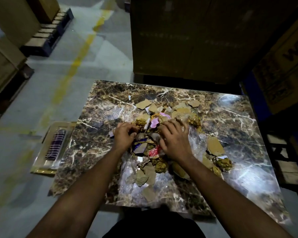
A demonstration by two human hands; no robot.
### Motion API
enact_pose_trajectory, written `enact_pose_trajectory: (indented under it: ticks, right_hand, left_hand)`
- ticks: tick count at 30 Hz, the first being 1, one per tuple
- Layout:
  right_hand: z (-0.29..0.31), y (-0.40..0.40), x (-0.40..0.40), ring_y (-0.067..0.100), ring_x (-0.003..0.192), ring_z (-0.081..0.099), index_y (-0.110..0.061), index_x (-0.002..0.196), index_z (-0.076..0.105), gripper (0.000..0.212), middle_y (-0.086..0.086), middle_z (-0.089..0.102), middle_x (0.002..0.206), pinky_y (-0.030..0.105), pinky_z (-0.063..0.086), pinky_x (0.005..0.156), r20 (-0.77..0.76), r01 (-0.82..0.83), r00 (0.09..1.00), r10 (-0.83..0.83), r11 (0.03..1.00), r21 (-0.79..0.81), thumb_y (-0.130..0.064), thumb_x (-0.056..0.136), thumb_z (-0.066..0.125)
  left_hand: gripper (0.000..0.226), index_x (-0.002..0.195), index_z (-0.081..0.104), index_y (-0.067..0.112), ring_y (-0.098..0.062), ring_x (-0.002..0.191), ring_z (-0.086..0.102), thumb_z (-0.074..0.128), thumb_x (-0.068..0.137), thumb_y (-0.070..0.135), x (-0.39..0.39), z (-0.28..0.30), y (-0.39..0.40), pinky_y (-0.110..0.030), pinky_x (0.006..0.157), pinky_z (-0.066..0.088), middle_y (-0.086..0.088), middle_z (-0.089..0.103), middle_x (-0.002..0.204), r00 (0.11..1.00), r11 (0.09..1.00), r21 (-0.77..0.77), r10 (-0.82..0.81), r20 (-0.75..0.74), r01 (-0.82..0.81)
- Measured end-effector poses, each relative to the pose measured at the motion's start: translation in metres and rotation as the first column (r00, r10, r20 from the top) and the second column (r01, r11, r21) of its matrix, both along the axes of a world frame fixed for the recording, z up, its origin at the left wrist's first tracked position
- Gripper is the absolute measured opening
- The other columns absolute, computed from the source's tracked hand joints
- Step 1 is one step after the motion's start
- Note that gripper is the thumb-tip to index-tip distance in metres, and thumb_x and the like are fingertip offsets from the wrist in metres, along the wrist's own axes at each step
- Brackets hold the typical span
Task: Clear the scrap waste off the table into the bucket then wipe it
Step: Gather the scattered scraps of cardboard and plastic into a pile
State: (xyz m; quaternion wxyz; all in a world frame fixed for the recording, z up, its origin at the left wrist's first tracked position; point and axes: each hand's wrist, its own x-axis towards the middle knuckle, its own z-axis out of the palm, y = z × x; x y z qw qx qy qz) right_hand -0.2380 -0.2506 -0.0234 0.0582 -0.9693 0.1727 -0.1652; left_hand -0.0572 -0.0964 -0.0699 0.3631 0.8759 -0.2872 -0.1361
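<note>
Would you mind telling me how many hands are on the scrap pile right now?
2. The left hand is on the pile's left side; the right hand is on its middle, beside clear plastic.
</note>
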Motion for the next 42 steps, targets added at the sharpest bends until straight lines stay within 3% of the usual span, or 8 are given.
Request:
enact_pose_trajectory:
  ticks: [3,9,12,16,21,28,32,42]
  right_hand:
    - [-0.004,0.028,0.0,0.022,0.134,0.041,-0.023,0.129,0.059,0.047,0.002,0.058,0.137,0.057,0.021,0.116,-0.014,-0.101,0.995,0.101,0.993,-0.062,-0.037,0.085,0.062]
    - [-0.052,0.122,-0.01,0.03,0.134,0.047,-0.014,0.136,0.054,0.05,0.01,0.054,0.143,0.059,0.031,0.113,-0.231,-0.505,0.85,0.474,0.858,-0.095,-0.043,0.096,0.049]
    - [-0.083,0.143,-0.014,0.03,0.144,0.037,-0.013,0.148,0.044,0.054,0.009,0.043,0.155,0.061,0.019,0.118,-0.347,-0.583,0.784,0.514,0.802,-0.131,-0.043,0.103,0.038]
    - [-0.098,0.125,-0.012,0.029,0.15,0.03,-0.017,0.154,0.037,0.059,0.005,0.033,0.163,0.06,-0.003,0.122,-0.384,-0.501,0.835,0.394,0.833,-0.236,-0.042,0.102,0.044]
    - [-0.084,0.093,-0.002,0.033,0.151,0.025,-0.013,0.153,0.036,0.065,0.01,0.032,0.162,0.06,0.007,0.12,-0.382,-0.469,0.855,0.352,0.839,-0.276,-0.035,0.095,0.055]
    - [-0.087,0.113,-0.028,0.028,0.134,0.051,-0.021,0.125,0.058,0.027,0.007,0.055,0.143,0.053,0.035,0.11,-0.211,-0.489,0.872,0.441,0.804,-0.339,-0.028,0.1,0.051]
    - [-0.101,0.125,-0.067,0.022,0.112,0.062,-0.025,0.108,0.062,0.012,0.001,0.064,0.121,0.043,0.04,0.094,-0.284,-0.565,0.824,0.491,0.755,-0.334,-0.026,0.097,0.056]
    - [-0.064,0.1,-0.094,0.023,0.11,0.058,-0.027,0.108,0.065,0.017,0.0,0.063,0.118,0.043,0.043,0.095,-0.051,-0.168,0.986,0.16,0.947,-0.274,-0.037,0.096,0.059]
  left_hand:
    - [0.026,0.096,0.071,0.041,-0.017,0.111,0.05,0.071,0.084,0.018,0.001,-0.002,0.02,-0.049,0.098,0.045,0.01,0.065,0.106,1.0,1.0,-0.027,0.017,0.013,-0.016]
    - [0.038,0.133,0.057,0.021,-0.023,0.126,0.048,0.042,0.101,0.035,-0.041,-0.028,0.097,-0.047,0.105,0.043,-0.004,0.058,0.135,0.99,0.979,-0.15,0.14,-0.014,-0.141]
    - [0.047,0.146,0.045,0.023,-0.02,0.133,0.044,0.035,0.104,0.044,-0.071,-0.046,0.125,-0.044,0.11,0.04,-0.003,0.049,0.144,0.972,0.972,-0.103,0.198,-0.124,-0.211]
    - [0.054,0.151,0.04,0.024,-0.015,0.145,0.033,0.03,0.106,0.05,-0.081,-0.053,0.12,-0.039,0.12,0.029,0.003,0.041,0.156,0.988,0.992,-0.064,0.099,-0.118,-0.107]
    - [0.057,0.153,0.036,0.027,-0.011,0.147,0.027,0.027,0.103,0.053,-0.071,-0.045,0.077,-0.04,0.12,0.028,0.007,0.035,0.159,0.984,0.994,-0.091,0.041,-0.175,-0.057]
    - [0.05,0.146,0.041,0.026,-0.019,0.137,0.033,0.029,0.105,0.05,-0.054,-0.042,0.073,-0.046,0.112,0.034,0.003,0.039,0.148,0.987,0.983,-0.156,0.08,-0.136,-0.101]
    - [0.057,0.144,0.045,0.02,-0.019,0.131,0.037,0.03,0.101,0.053,-0.054,-0.041,0.085,-0.047,0.107,0.036,-0.003,0.044,0.144,0.991,0.982,-0.17,0.067,-0.118,-0.086]
    - [0.06,0.151,0.031,0.02,-0.023,0.14,0.033,0.034,0.102,0.055,-0.111,-0.034,0.077,-0.058,0.11,0.036,0.005,0.029,0.152,0.994,0.969,-0.234,0.059,-0.094,-0.08]
